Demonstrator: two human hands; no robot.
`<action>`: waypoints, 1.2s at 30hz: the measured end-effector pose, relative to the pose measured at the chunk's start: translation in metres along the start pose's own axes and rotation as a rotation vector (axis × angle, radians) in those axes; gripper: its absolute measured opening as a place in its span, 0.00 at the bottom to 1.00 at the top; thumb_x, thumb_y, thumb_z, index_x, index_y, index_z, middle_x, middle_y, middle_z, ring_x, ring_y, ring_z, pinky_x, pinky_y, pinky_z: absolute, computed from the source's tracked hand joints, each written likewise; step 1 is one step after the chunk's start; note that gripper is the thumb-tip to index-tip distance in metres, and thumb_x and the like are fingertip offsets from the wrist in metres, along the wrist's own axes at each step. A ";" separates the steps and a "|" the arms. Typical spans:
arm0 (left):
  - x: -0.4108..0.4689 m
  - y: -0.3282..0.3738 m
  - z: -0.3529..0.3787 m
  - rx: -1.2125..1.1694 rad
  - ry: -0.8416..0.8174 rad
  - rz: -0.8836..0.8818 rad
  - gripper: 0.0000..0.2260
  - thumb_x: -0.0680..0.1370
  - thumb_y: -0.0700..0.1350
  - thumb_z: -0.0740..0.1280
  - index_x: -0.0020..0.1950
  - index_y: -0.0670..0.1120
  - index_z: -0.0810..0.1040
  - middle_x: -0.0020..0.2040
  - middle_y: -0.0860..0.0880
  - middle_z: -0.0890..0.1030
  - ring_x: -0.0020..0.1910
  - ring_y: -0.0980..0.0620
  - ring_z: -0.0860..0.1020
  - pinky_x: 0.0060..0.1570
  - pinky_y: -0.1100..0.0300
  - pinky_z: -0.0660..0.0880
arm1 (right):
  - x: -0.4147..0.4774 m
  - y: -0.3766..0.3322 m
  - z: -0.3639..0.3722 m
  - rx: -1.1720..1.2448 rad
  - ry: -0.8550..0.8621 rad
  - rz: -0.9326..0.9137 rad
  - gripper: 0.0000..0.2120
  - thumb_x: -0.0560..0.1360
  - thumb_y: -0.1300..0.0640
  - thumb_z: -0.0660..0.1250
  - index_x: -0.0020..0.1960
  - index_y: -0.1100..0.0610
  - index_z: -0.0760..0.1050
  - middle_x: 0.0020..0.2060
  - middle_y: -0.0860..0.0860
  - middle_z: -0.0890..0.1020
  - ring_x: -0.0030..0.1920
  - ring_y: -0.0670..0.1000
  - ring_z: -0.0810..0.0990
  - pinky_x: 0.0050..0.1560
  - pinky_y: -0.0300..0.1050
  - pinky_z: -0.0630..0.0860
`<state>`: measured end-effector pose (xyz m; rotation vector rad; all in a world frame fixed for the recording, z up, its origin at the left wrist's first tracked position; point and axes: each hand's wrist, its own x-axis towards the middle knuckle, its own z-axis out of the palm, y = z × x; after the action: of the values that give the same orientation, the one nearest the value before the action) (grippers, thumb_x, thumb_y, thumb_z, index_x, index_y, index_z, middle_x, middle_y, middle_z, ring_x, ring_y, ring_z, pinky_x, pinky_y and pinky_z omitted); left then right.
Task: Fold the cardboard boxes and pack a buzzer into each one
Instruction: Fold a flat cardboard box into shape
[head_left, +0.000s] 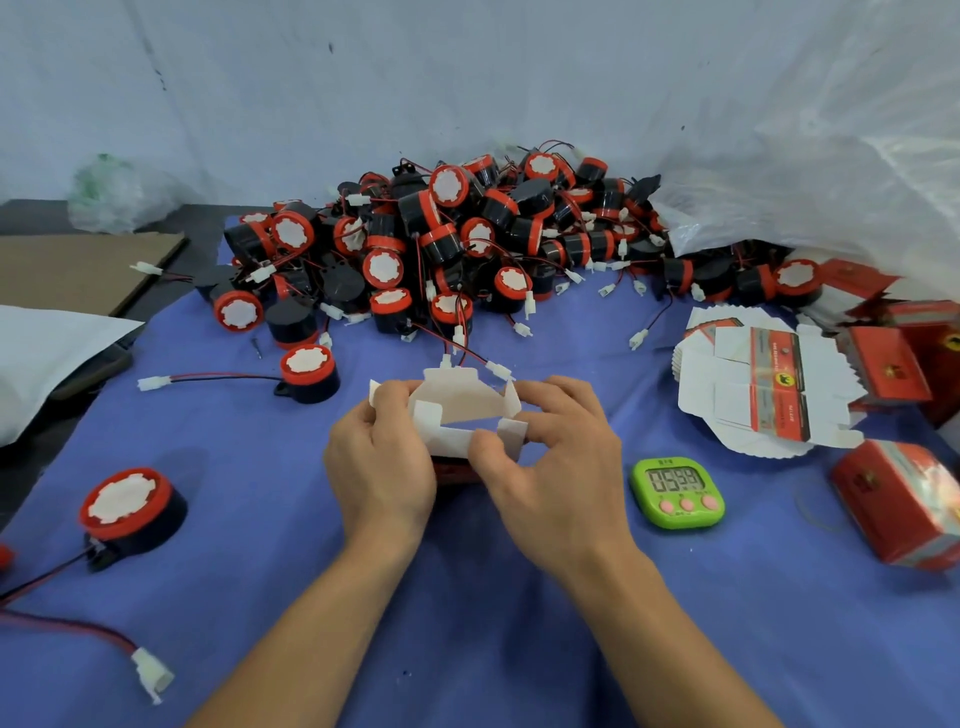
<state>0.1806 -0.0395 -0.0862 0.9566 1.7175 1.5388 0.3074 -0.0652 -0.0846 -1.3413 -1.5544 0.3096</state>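
Cardboard box (457, 410) held over the table (467, 649) middle, flaps up; left grip (382, 457) clasps its side, right grip (556, 467) pinches the near flap. Best tuck side flaps first and keep the walls square. Nearest buzzer (309, 371) lies just beyond the box, toward the left edge.

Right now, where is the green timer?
In the head view, the green timer lies on the blue cloth, just right of the right hand.

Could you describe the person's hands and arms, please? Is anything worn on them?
The left hand and right hand are bare: no gloves, rings or watch show. The left forearm and right forearm are bare too, with no sleeve, band or marking in view.
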 end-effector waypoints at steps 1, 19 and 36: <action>-0.002 0.001 0.000 0.007 0.005 0.003 0.15 0.74 0.59 0.56 0.37 0.71 0.81 0.37 0.68 0.81 0.40 0.62 0.79 0.40 0.54 0.74 | -0.001 -0.001 0.000 0.015 0.027 -0.018 0.13 0.70 0.49 0.64 0.30 0.51 0.79 0.44 0.39 0.82 0.56 0.44 0.73 0.52 0.26 0.66; -0.005 -0.013 0.003 0.233 -0.301 0.272 0.12 0.72 0.56 0.64 0.53 0.64 0.82 0.44 0.68 0.83 0.48 0.68 0.79 0.41 0.71 0.74 | 0.002 0.006 -0.004 0.125 -0.047 0.308 0.21 0.75 0.55 0.69 0.56 0.34 0.64 0.49 0.34 0.80 0.45 0.39 0.80 0.39 0.39 0.76; 0.000 -0.011 -0.006 0.368 -0.725 0.319 0.26 0.72 0.60 0.67 0.68 0.77 0.66 0.58 0.64 0.80 0.56 0.67 0.77 0.50 0.72 0.73 | 0.019 0.039 -0.009 0.270 -0.174 0.353 0.05 0.79 0.55 0.69 0.45 0.46 0.77 0.42 0.41 0.82 0.40 0.41 0.78 0.41 0.33 0.73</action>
<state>0.1750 -0.0435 -0.0966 1.7822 1.3604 0.8635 0.3402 -0.0393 -0.1000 -1.3958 -1.3510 0.8449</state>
